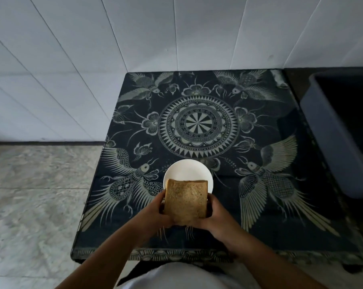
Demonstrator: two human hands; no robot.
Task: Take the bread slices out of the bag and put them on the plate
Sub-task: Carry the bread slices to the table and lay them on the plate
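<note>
A brown square slice of bread (185,200) is held flat between both hands, just above the near edge of a small white plate (187,171). My left hand (157,213) grips its left side and my right hand (213,215) grips its right side. Whether more slices lie under the top one is hidden. The far half of the plate is bare. No bag shows in view.
The plate rests on a low table covered by a dark cloth (197,122) with a pale bird and mandala pattern. A grey plastic bin (339,142) stands to the right. White tiled wall (134,34) rises behind; marble floor (34,195) lies to the left.
</note>
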